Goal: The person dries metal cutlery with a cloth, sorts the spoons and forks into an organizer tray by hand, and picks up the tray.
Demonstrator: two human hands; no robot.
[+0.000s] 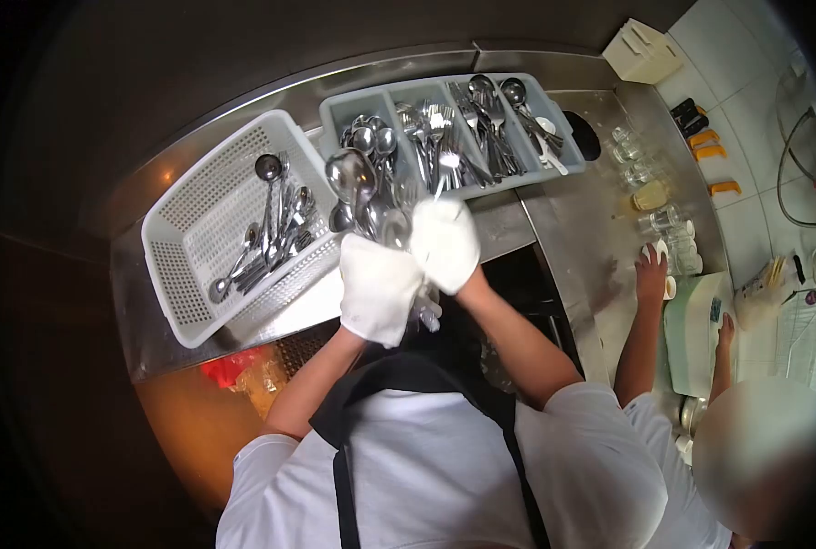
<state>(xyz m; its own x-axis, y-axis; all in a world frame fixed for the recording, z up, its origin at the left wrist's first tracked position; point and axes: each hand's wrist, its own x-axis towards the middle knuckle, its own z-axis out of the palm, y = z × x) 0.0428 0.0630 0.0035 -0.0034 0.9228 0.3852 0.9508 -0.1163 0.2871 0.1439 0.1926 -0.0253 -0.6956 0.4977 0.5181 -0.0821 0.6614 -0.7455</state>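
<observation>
gripping bunched spoons [351,174] | left hand [378,289] — gloved, closed round them | right hand [445,243] — gloved, alongside, grip unclear

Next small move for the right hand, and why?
I'd probably lower the fork into the second compartment from the left of the divided tray: the right hand seems to hold it, tines over that compartment in this view, and forks lie there. The left hand grips a bunch of spoons.
</observation>
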